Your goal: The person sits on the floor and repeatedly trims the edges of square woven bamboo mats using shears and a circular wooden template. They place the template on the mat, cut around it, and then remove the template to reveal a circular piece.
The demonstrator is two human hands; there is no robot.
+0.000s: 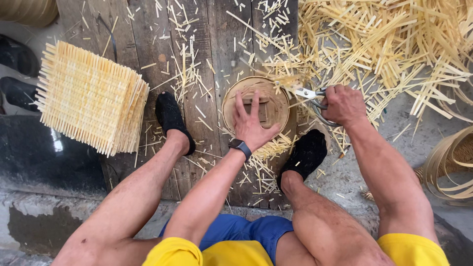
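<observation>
Pressing flat, the left hand (250, 124) lies spread with fingers apart on the woven bottom of a small round bamboo basket (256, 106), holding it down by the palm rather than closing around anything. A dark smartwatch (239, 146) bands that wrist. The right hand (343, 104) is closed in a firm grip around the looped handles of metal shears (311, 97), whose short blades point left and meet the basket's right rim; whether a strip sits between the blades is hard to make out at this size.

The basket is a shallow drum of pale, thin-walled bent bamboo, smooth at the rim, and it sits on dark, weathered wooden planks (148, 34) between the person's two feet in black shoes (172, 118). Short, stiff offcuts litter the boards around it, thickest just below and to the right.

A deep heap of long flat bamboo strips (389, 39) fills the upper right, crowding close to the shears. At left, well apart, stands a stack of square woven mats (91, 96) with bristling, uneven edges. Curved bamboo hoops (451, 157) lie at the far right edge. Between mats and basket the planks are the least cluttered stretch.
</observation>
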